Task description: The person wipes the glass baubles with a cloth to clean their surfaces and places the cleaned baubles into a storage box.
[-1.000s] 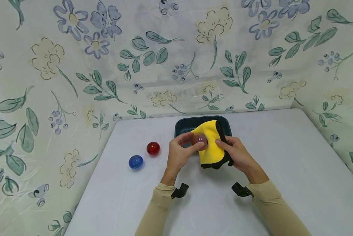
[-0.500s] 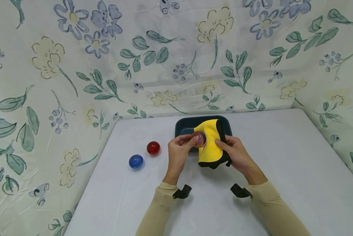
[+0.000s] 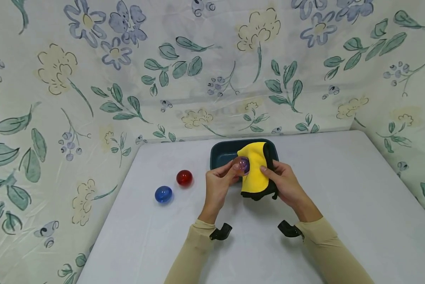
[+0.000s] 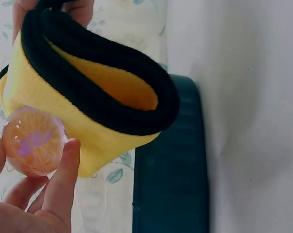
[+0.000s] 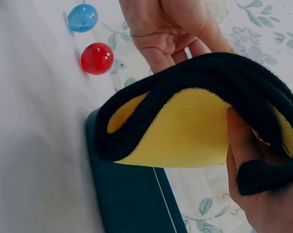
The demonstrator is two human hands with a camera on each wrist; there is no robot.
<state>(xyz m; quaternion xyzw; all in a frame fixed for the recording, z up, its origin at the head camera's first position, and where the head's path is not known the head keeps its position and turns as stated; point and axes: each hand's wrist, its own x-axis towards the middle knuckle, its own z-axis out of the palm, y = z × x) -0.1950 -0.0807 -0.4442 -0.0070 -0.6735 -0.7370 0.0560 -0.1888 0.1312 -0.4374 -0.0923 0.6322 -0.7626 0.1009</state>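
A clear, purple-tinted ball (image 4: 34, 141) is pinched between the thumb and fingers of my left hand (image 3: 217, 183). It touches the face of a folded yellow cloth (image 3: 256, 167) with black edging. My right hand (image 3: 285, 183) grips that cloth by its right side, thumb on the front and fingers behind. Both hands are raised in front of a dark teal tray (image 3: 221, 154), whose near right part the cloth hides. In the right wrist view the cloth (image 5: 185, 131) hides the clear ball and the left fingertips.
Left of the hands, a red ball (image 3: 184, 178) and a blue ball (image 3: 163, 194) lie apart on the white table (image 3: 134, 236). Floral-patterned sheeting (image 3: 205, 90) rises behind the table and along its sides.
My left hand has shifted slightly right and brought the clear ball against the cloth. The cloth has tilted a little and moved up. The red and blue balls stay put.
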